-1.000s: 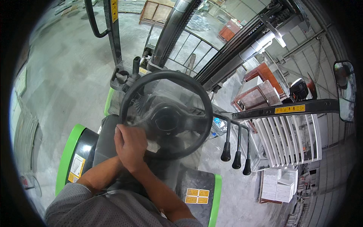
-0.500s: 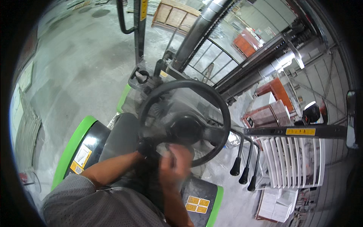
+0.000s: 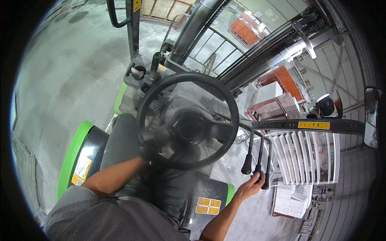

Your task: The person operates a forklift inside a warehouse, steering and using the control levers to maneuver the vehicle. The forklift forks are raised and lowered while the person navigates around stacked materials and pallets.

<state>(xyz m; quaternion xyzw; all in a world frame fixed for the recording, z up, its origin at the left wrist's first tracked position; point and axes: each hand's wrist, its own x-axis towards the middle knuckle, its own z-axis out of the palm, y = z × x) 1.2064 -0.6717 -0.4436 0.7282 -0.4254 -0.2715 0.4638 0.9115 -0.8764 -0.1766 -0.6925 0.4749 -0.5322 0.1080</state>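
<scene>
I sit behind a black steering wheel [image 3: 209,160] on a forklift with green-edged body panels. My left hand [image 3: 157,141], dark-covered, is closed at the wheel's lower left; its fingers blend into the dark parts there. Out to the right, three black-knobbed control levers stand side by side. My right hand [image 3: 252,185] is bare and closed around the knob of the middle lever [image 3: 259,154], its fingertips close to the right lever [image 3: 268,160]. The left lever [image 3: 249,154] stands free of my fingers.
A mast [image 3: 201,24] rises ahead. A black bar [image 3: 297,125] crosses at right, with a mirror [image 3: 372,116] at its end. Beyond are a white slatted rack [image 3: 307,156], a pallet of white slabs [image 3: 293,199] and reddish-brown crates [image 3: 247,30]. Grey concrete floor [image 3: 80,68] spreads left.
My right hand has moved from in front of the wheel's lower edge out to the right, onto the levers. My left hand stays at the wheel. The view has shifted slightly.
</scene>
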